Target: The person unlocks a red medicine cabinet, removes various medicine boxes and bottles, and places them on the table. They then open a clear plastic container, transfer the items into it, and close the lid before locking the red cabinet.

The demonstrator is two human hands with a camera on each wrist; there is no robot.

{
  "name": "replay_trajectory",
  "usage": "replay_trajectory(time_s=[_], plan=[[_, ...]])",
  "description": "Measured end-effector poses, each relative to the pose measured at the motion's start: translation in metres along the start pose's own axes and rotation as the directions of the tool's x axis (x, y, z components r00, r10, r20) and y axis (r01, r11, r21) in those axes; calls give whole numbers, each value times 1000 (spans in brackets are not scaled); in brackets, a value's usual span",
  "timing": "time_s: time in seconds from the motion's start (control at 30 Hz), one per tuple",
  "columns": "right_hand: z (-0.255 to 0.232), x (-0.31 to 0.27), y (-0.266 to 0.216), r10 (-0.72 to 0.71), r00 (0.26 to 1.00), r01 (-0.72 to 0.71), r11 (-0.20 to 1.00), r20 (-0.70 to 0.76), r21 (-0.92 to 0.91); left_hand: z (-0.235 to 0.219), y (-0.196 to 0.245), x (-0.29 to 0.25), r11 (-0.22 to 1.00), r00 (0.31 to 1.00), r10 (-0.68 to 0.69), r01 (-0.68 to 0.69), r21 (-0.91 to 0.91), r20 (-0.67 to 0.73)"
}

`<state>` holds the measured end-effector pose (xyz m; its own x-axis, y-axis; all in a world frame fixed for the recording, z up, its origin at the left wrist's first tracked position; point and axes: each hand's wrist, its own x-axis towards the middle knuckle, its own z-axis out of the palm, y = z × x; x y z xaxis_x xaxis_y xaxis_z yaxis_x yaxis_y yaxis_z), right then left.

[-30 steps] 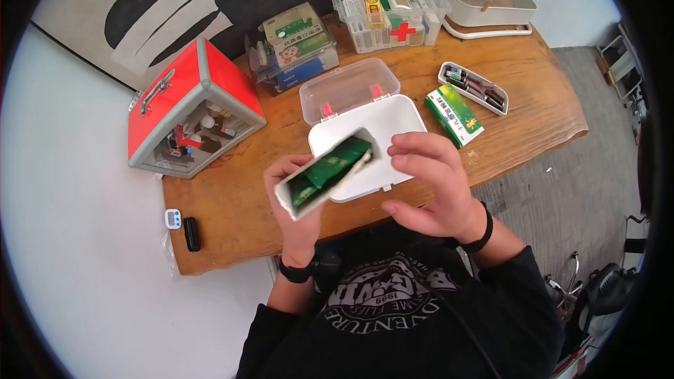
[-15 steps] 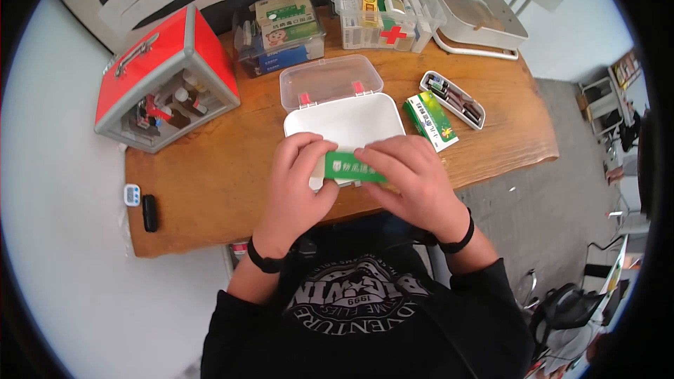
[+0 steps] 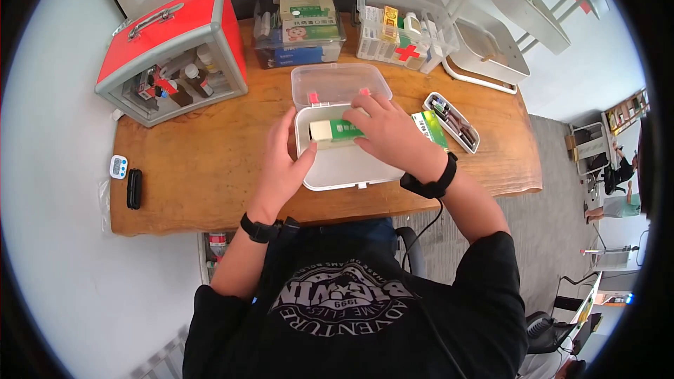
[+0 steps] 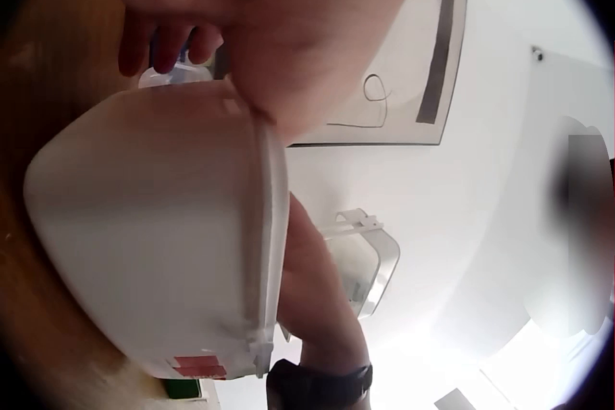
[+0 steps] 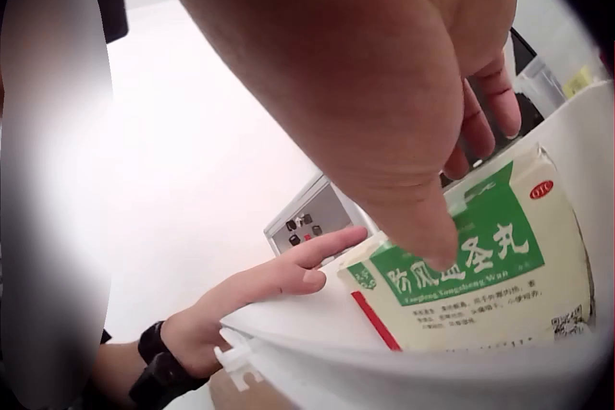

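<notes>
In the head view, a green-and-white medicine box (image 3: 330,131) lies inside the white container (image 3: 340,170), near its back. My right hand (image 3: 394,139) pinches the box from above at its right part; in the right wrist view the thumb presses on the green printed face of the box (image 5: 471,280). My left hand (image 3: 279,167) is at the container's left rim, fingers extended outside and thumb close to the box's left end. The left wrist view has this hand (image 4: 298,36) over the container's outer wall (image 4: 163,208). The clear lid (image 3: 340,83) is folded back.
A red case (image 3: 168,21) stands back left, beside two clear bins (image 3: 298,52) (image 3: 400,49) of medicine. A white rack (image 3: 491,56) is back right. Right of the container are another green box (image 3: 430,128) and an oblong tray (image 3: 469,142). A timer (image 3: 119,167) lies at left.
The medicine box, first held with its open end showing green packets, has been turned and lowered into the white container. My left hand has moved off it to the rim; my right hand now pinches it.
</notes>
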<state>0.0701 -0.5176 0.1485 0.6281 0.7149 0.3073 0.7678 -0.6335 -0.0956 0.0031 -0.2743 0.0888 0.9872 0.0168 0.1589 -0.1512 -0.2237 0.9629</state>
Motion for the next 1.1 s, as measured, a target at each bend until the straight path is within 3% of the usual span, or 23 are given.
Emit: replay_trajectory(time_s=[0.03, 0.1, 0.17, 0.33, 0.5, 0.6, 0.73, 0.83, 0.9, 0.93, 1.0, 1.03, 1.1], plan=[[-1, -1, -4, -2, 1000, 2, 1000, 0, -4, 1, -5, 0, 1000, 1000, 3, -3, -3, -2], [-2, -4, -11, 63, 995, -64, 998, 79, 4, 5, -15, 0, 957, 999, 3, 7, -290, 33], [1, -4, -13, 112, 989, -109, 993, 98, -40, 5, -15, -2, 952, 999, -17, 29, -306, 41], [0, 4, -6, 191, 971, -179, 980, 146, -92, 2, -15, 0, 965, 997, -16, 34, -258, 73], [-3, 21, 1, 71, 973, -57, 996, 220, -69, 2, -16, 1, 973, 997, -3, 20, -230, 72], [1, 30, -1, 136, 954, -119, 990, 268, -76, -1, -12, 2, 982, 993, 6, 15, -187, 116], [6, 32, -1, 153, 971, -136, 985, 181, -102, 0, -14, 0, 996, 996, 10, -2, -86, 90], [1, 29, -3, 216, 960, -217, 976, 176, -15, 0, -15, 0, 995, 997, 22, -14, -97, 80], [-1, 29, -3, 84, 995, -81, 995, 58, -59, 1, -8, -1, 989, 996, -1, 14, -149, 89], [0, 30, -2, 86, 995, -82, 995, 57, -58, 2, -9, -1, 989, 996, -1, 15, -147, 91], [3, 33, 2, 106, 969, -105, 994, 221, -17, 4, -14, 0, 987, 997, 13, 0, -162, 80], [6, 34, 7, 112, 970, -111, 994, 217, -15, 4, -10, -1, 987, 996, 15, -1, -158, 87], [10, 34, 17, 148, 921, -172, 984, 361, 36, 2, 1, -3, 960, 986, 163, -149, 237, -39]])
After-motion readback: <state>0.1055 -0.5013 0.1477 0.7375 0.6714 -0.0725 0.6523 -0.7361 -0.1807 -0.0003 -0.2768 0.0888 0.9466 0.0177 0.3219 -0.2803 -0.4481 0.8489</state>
